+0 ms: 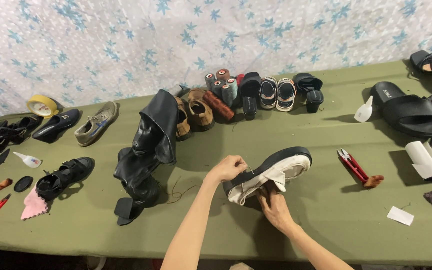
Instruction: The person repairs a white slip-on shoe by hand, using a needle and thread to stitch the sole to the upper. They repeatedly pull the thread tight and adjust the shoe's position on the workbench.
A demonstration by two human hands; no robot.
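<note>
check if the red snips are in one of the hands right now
No: the red snips lie on the green table to the right of the shoe, clear of both hands.

On the green table [296, 215], the right hand [275, 206] grips a cream, black-soled shoe [271, 172] from beneath, while the left hand [226, 168] pinches at its upper edge (a thin needle seems to show). Red snips [352, 165] lie just right.

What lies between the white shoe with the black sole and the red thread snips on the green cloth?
Nothing: in the head view, the green table cloth is bare between the white shoe with the black sole and the red thread snips.
</note>
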